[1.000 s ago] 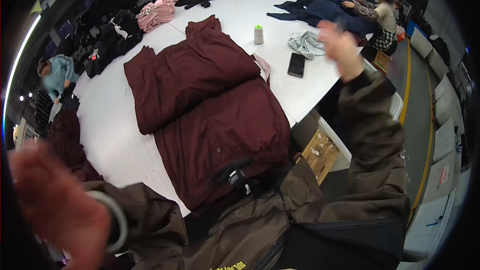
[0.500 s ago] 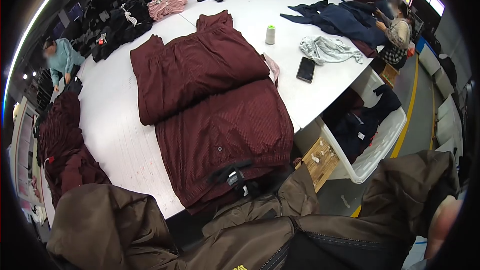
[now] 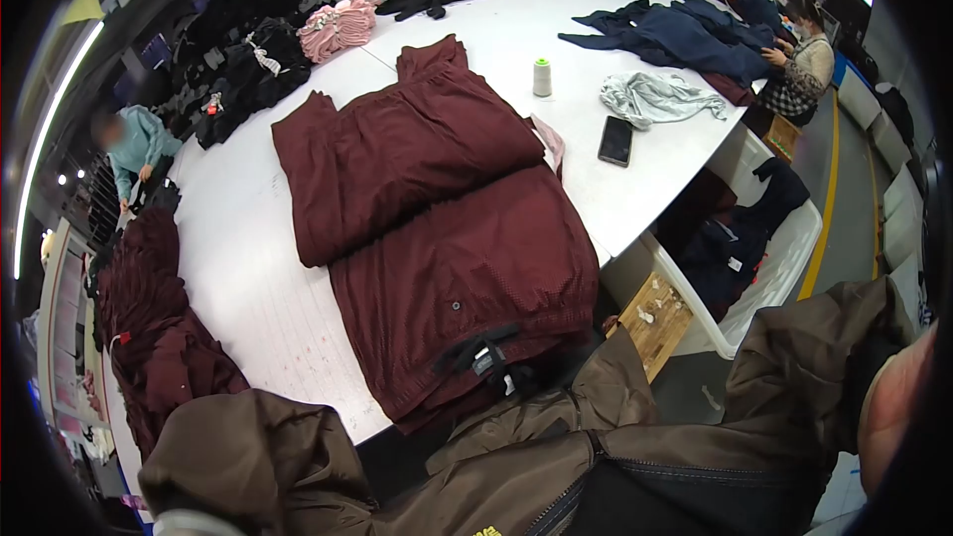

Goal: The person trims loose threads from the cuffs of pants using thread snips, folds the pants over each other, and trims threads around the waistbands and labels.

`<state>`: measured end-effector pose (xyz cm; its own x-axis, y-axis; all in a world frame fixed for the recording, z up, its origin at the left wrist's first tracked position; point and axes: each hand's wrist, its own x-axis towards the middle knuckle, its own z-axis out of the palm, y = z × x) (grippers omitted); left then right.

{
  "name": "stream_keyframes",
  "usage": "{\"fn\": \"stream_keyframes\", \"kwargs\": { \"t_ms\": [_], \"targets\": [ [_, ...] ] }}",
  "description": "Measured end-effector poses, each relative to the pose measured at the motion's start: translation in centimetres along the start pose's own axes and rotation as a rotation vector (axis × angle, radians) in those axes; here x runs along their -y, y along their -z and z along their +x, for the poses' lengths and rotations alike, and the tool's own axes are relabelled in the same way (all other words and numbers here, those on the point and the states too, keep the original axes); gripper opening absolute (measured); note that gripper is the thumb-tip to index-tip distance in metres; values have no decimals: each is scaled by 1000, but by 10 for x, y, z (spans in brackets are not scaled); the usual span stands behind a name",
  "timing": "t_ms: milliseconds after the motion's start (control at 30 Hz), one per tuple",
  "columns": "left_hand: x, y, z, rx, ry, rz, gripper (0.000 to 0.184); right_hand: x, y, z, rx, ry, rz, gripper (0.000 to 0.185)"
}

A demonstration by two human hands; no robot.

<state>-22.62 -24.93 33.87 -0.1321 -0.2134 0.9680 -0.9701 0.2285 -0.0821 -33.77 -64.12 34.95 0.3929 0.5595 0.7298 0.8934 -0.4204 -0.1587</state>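
Observation:
Only part of my right hand (image 3: 895, 412) shows, at the far right edge beside the brown sleeve; its fingers are out of sight. My left hand is not in view. The left sleeve (image 3: 253, 462) is bent at the lower left, with a pale edge below it that I cannot make out. In front of me lies a stack of folded maroon trousers (image 3: 467, 288) with elastic waistbands and dark drawstrings, reaching the near table edge. Neither hand is seen touching it.
On the white table (image 3: 248, 268) are a thread cone (image 3: 542, 77), a phone (image 3: 615, 141), a grey cloth (image 3: 655, 99), navy garments (image 3: 675, 35) and a maroon heap (image 3: 164, 328). A white bin (image 3: 784, 258) stands right. One person (image 3: 139, 149) works left, another (image 3: 804, 60) right.
The view has shifted slightly, so the table and trousers appear a little lower and to the right. More of my right hand shows. The trousers look unchanged.

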Motion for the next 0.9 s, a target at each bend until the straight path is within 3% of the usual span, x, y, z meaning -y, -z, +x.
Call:
{"fn": "stream_keyframes", "kwargs": {
  "t_ms": [567,900],
  "targets": [
    [-13,5,-4,-16,34,61,47,-16,-16,-5,-54,-4,40,39],
    [-19,9,-4,-40,-47,105,44,-16,-17,-6,-44,7,0,39]
  ]
}}
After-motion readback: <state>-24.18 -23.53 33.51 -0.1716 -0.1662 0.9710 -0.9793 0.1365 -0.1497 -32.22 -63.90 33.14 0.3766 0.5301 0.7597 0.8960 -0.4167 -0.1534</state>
